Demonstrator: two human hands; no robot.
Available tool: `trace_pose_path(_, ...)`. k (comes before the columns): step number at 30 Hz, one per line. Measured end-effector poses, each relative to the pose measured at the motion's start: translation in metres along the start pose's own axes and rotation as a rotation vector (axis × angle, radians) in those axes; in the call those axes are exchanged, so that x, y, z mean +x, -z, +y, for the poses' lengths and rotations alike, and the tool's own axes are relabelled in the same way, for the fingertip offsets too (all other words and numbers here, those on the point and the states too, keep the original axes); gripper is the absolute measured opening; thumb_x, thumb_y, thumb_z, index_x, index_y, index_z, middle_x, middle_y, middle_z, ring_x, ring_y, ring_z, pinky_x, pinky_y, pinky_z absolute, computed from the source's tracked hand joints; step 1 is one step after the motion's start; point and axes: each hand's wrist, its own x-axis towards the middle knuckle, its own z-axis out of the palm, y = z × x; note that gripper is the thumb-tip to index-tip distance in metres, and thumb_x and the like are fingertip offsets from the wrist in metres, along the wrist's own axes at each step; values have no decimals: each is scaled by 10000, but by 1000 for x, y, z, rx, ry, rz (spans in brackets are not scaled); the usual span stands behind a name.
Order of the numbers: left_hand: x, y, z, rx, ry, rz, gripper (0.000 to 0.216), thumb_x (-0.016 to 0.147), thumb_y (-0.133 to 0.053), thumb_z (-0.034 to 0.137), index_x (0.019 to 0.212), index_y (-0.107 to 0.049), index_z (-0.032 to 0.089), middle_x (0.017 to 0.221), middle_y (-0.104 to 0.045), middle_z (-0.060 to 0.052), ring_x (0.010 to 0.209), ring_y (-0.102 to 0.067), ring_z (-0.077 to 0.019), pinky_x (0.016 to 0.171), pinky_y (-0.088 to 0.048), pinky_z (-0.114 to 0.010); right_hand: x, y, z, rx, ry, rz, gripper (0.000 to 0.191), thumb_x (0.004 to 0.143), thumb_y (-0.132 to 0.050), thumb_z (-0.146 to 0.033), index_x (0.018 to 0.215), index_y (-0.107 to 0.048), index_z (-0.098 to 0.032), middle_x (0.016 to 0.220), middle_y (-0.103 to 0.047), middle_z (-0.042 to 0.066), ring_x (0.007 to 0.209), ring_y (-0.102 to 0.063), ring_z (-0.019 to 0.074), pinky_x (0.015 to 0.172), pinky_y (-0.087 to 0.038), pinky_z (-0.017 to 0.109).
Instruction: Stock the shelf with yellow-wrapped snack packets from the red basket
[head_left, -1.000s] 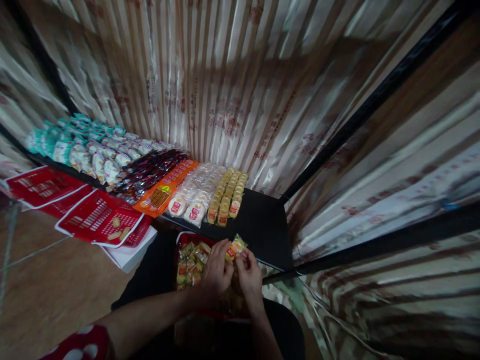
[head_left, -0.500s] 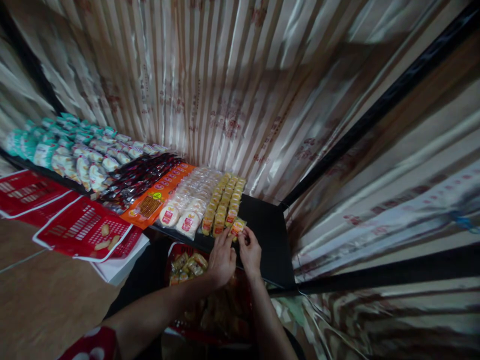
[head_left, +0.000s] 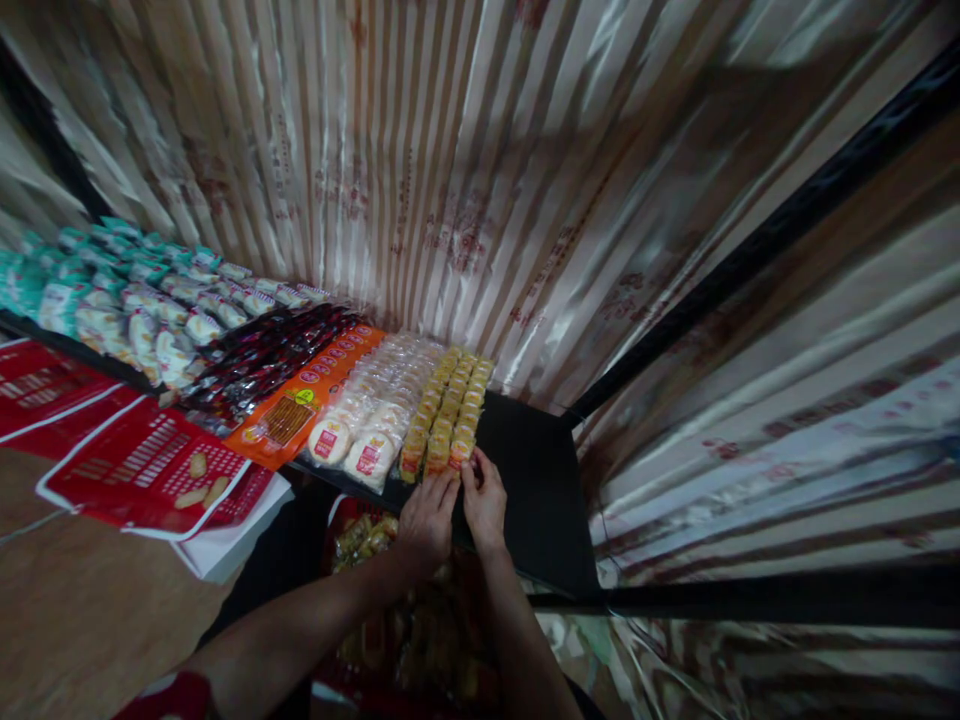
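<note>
On the black shelf, small yellow snack packets stand in three tight rows. At the front of the right-hand row, a yellow snack packet with an orange-red label is pinched at its edges between my two hands. My left hand has its fingertips on the near left side of that packet. My right hand grips the right side with thumb and fingers. Below my forearms, a red basket contains more yellow-wrapped packets, partly hidden by my arms.
Left of the rows lie clear packs of round white crackers, an orange bag, dark packets and white-and-teal packets. Red basket-printed bags hang at the shelf front. A striped plastic sheet and black posts stand behind.
Both hands have brought the yellow packet slightly down and left, from tilted above the row's front to in line with the row. The view has shifted a little.
</note>
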Motion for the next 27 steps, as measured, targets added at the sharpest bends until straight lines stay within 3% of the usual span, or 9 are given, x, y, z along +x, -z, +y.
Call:
trace_pose_path(5,0,-3,-7,63,-67,-20,498,862,-327,191,1331,-452,79,1388,-461,-144,1254,-444,-287,1035,-354,-423,1,-5,-1,-23,-13,21,434,822,-438,-431,1095,-616,-145,1089,-624,141,985,-590,216,914,-451,373)
trace_pose_path(9,1,0,-7,80,-88,-6,479,892,-306,204,1338,-444,98,1386,-464,-139,1239,-460,-274,989,-375,-401,0,-9,-3,47,-68,27,417,797,-477,-419,1111,-553,-154,1035,-624,115,938,-592,205,853,-479,354)
trace_pose_path(16,7,6,-6,116,-81,-32,488,875,-338,206,1341,-434,98,1383,-465,-152,1180,-492,-288,889,-400,-395,-1,-13,-2,85,-129,64,281,766,-527,-433,912,-542,-194,907,-601,52,806,-581,165,730,-493,285)
trace_pose_path(21,5,2,-8,222,-124,-46,467,883,-327,211,1312,-459,82,1385,-458,-163,1148,-495,-284,870,-384,-396,0,-12,-5,120,-120,26,287,777,-522,-421,952,-540,-194,835,-596,28,761,-582,152,721,-498,283)
trace_pose_path(27,-8,0,-10,365,-214,32,390,898,-354,232,1235,-522,130,1340,-516,-112,1114,-506,-243,826,-400,-362,-3,-9,-10,117,-104,44,361,775,-514,-445,1007,-573,-176,985,-617,80,846,-588,167,757,-495,307)
